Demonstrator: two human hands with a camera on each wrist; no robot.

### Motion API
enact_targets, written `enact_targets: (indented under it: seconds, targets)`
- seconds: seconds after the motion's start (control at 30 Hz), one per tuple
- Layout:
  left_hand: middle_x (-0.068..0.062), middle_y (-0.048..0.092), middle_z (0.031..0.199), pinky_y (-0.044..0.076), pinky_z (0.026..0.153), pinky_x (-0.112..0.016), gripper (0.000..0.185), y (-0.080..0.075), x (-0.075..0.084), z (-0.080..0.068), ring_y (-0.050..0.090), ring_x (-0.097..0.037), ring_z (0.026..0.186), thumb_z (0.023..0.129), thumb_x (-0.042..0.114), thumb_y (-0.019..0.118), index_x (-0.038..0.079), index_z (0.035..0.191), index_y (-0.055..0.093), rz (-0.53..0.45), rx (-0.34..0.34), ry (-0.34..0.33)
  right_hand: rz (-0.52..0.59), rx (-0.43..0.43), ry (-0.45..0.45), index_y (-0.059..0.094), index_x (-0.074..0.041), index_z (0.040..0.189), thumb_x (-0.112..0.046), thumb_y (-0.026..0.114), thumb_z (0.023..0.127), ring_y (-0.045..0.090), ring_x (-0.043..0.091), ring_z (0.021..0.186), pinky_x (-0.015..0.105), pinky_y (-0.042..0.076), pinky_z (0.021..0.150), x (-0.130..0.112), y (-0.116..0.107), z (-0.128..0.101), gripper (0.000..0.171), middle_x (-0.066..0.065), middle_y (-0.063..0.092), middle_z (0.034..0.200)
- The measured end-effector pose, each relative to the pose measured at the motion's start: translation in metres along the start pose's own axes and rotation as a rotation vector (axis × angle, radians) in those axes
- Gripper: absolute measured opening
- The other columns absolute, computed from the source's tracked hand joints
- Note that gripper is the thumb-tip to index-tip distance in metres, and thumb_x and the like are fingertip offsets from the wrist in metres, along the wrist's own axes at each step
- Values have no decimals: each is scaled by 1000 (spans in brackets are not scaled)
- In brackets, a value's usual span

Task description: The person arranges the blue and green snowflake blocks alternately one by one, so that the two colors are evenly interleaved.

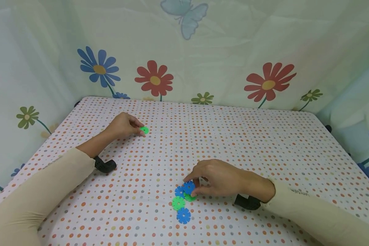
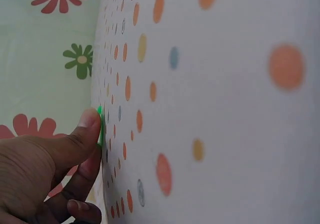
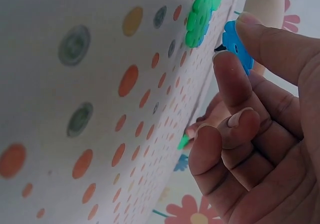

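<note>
Far out on the left of the cloth, my left hand [image 1: 124, 126] pinches the edge of a green notched snowflake disc [image 1: 145, 130]. In the left wrist view only a thin green strip of that disc [image 2: 101, 129] shows beyond the thumb, right at the cloth. My right hand [image 1: 218, 177] holds a blue snowflake disc [image 1: 189, 187] between thumb and index finger; the right wrist view has this blue disc [image 3: 236, 46] raised off the cloth. Below it lie another blue disc [image 1: 179, 192], a partly hidden green disc [image 1: 189, 197], a green disc [image 1: 178, 203] and a blue disc [image 1: 183, 215].
A white dotted cloth [image 1: 233, 136] covers the table. Behind it and at both sides hang pale curtains [image 1: 221, 51] printed with flowers. Black wrist mounts [image 1: 247, 202] stick out under both forearms.
</note>
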State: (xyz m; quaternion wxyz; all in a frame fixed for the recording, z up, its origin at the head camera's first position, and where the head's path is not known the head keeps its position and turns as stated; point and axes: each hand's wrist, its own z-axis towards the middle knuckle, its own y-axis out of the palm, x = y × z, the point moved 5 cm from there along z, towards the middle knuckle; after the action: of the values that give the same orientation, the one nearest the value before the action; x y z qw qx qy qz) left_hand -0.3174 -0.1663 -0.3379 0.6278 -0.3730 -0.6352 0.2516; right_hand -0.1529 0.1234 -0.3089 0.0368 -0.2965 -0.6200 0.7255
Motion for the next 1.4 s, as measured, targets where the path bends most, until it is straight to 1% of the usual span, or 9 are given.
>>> enact_targets:
  seconds: [0.17, 0.3, 0.5, 0.73, 0.97, 1.13, 1.4]
  targets:
    - [-9, 74, 105, 47, 76, -31, 31, 1, -4, 1, 62, -23, 98, 78, 30, 84, 11, 102, 77, -9, -8, -8, -8, -1, 1, 73, -18, 116, -33, 74, 89, 50, 1, 72, 13, 40, 63, 1, 0, 0, 31, -18, 65, 84]
    - [-10, 75, 102, 48, 78, -33, 33, 2, -4, 2, 64, -23, 98, 79, 28, 84, 9, 105, 76, -10, -13, 5, -3, -5, 2, 73, -17, 116, -33, 73, 89, 50, 1, 71, 13, 40, 63, 2, 1, 0, 31, -18, 65, 84]
    - [-10, 75, 103, 50, 80, -35, 35, 1, -1, 2, 65, -23, 98, 80, 29, 83, 10, 108, 76, 20, -13, 24, 4, -9, 8, 73, -17, 116, -33, 73, 90, 49, 1, 70, 14, 40, 62, 2, 1, 0, 30, -18, 65, 83]
    - [-8, 75, 103, 48, 78, -35, 36, 1, 0, 1, 63, -22, 98, 79, 32, 84, 11, 108, 76, 57, 4, 16, 18, -23, 12, 73, -16, 115, -31, 73, 90, 49, 1, 68, 13, 40, 61, 2, 0, 0, 30, -17, 64, 82]
    - [-6, 75, 101, 47, 79, -37, 35, 1, 0, 1, 62, -23, 102, 79, 33, 84, 13, 106, 77, 73, 6, 6, 18, -20, 6, 73, -16, 115, -31, 73, 90, 49, 2, 68, 13, 40, 61, 1, 0, 0, 29, -17, 64, 82]
    - [-6, 76, 103, 47, 80, -37, 34, 0, 1, 1, 62, -23, 103, 79, 32, 83, 14, 108, 77, 80, 1, 6, 23, -23, 9, 73, -16, 115, -32, 73, 90, 49, 1, 67, 13, 40, 60, 2, 0, -1, 30, -17, 64, 82]
    - [-5, 76, 104, 43, 74, -34, 35, -2, 1, 0, 62, -20, 97, 81, 31, 82, 15, 112, 76, 103, -14, 21, 40, -22, 22, 72, -17, 116, -35, 71, 91, 47, 1, 66, 14, 39, 58, 4, -1, -1, 30, -18, 63, 81]
